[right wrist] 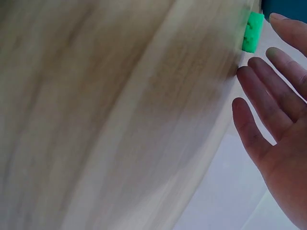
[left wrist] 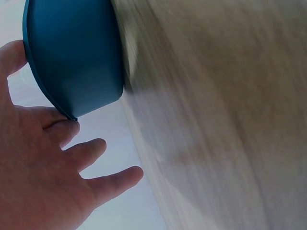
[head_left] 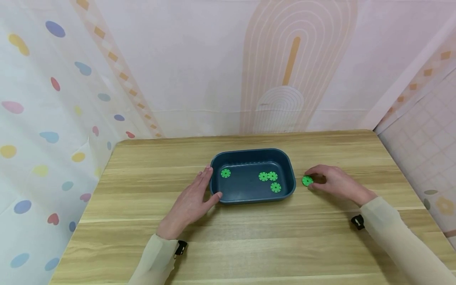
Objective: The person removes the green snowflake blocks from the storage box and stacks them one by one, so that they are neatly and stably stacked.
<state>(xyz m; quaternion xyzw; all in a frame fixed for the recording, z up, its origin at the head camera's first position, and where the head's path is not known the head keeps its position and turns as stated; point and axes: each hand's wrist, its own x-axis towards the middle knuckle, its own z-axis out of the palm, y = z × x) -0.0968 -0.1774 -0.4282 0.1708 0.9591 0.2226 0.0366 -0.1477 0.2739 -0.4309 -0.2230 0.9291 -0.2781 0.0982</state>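
Note:
A dark blue rectangular tray (head_left: 246, 201) stands on the table with several green notched plastic discs (head_left: 276, 187) lying flat inside it. Against its left end rests my left hand (head_left: 190, 202), fingers fairly straight along the outside and thumb at the front rim. The left wrist view shows those fingertips at the tray's rim (left wrist: 45, 93). To the right of the tray is a small stack of green discs (right wrist: 252, 32), its top disc (head_left: 307, 181) seen from above. Curved around it, close by, are the thumb and forefinger of my right hand (head_left: 333, 183); the other fingers are spread loosely.
The wooden table (head_left: 249, 245) ends at a back edge by a patterned curtain (head_left: 199, 71). Another spotted curtain (head_left: 53, 158) hangs on the left. Both wrists carry a black strap (head_left: 358, 222) below pale sleeves.

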